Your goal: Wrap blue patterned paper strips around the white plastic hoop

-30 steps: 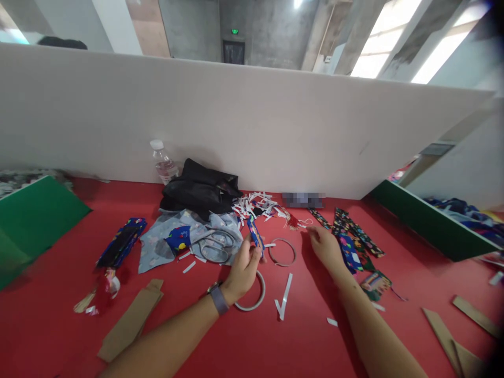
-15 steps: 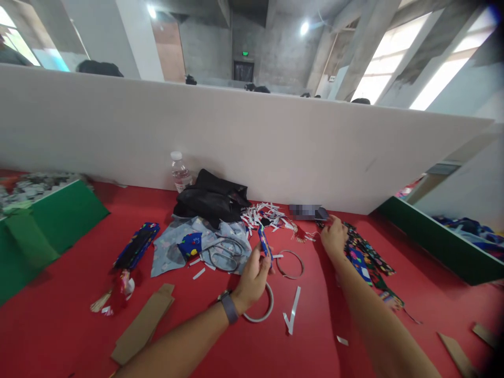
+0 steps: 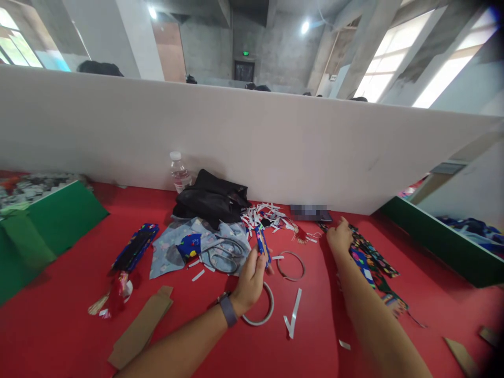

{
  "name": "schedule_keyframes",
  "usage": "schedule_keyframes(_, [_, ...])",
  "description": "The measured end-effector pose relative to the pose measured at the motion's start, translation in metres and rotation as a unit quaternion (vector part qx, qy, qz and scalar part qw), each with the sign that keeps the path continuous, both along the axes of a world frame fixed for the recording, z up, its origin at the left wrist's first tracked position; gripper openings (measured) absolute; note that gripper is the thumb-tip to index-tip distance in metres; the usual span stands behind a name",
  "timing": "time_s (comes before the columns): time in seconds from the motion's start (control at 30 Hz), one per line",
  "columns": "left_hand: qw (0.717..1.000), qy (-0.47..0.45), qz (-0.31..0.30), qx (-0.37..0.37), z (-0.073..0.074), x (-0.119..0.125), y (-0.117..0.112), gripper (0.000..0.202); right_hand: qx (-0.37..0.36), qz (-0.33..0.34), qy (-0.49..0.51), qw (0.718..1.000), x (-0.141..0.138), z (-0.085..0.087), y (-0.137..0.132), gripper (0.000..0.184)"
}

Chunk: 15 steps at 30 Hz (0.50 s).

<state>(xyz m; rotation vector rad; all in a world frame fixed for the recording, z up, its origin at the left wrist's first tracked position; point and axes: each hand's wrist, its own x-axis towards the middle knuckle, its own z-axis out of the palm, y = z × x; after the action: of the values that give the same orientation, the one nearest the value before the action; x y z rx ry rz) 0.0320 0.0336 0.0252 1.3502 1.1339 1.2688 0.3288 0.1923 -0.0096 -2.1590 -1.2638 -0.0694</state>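
Note:
My left hand is closed on a narrow blue patterned fabric strip, holding it upright above the red table. A roll of clear tape lies under that hand, and a thin metal ring lies just to its right. My right hand reaches far across to the dark patterned fabric strips, fingers curled on their near end. Whether it grips one is hidden.
Scissors lie on grey cloth beside a black bag and a water bottle. White paper scraps, cardboard strips, a wrapped blue piece and green boards surround them. A white partition closes the back.
My right hand has reached farther away and rightward, from beside the ring to the patterned strips. The head has tilted up. My left hand still holds the blue strip.

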Motion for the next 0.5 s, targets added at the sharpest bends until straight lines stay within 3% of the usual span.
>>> schedule_keyframes(0.2, [1.000, 0.002, -0.007, 0.001, 0.0023, 0.0004, 0.0002, 0.032, -0.038, 0.007, 0.005, 0.999, -0.0001, 0.0018, 0.0025, 0.060])
schedule_keyframes(0.5, [1.000, 0.003, -0.009, -0.013, 0.0013, 0.0005, 0.0005, 0.031, -0.059, 0.021, -0.016, 0.998, -0.0015, 0.0034, 0.0011, 0.050])
